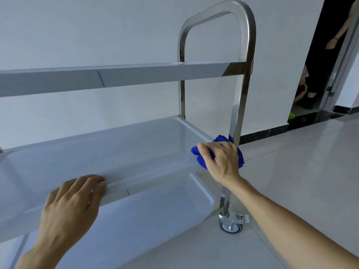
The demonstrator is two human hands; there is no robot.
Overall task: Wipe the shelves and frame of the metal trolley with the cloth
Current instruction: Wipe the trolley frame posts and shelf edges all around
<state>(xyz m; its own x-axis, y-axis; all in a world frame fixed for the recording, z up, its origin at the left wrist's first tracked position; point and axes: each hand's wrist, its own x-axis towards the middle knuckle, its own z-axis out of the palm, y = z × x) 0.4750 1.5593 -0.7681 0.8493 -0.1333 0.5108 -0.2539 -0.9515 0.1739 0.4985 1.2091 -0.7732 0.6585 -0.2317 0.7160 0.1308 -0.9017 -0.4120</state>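
Observation:
A stainless steel trolley fills the view, with a top shelf edge (136,74), a middle shelf (108,150) and a bottom shelf (147,214). Its looped handle frame (246,55) rises at the right end. My right hand (219,158) grips a bunched blue cloth (220,139) at the middle shelf's right front corner, against the front upright post. My left hand (71,202) holds the front rim of the middle shelf, fingers curled over the edge.
A locking caster wheel (231,224) sits under the front right post on the pale tiled floor (291,162). A white wall stands behind the trolley. At the far right, a dark doorway (318,74) holds a person, partly seen.

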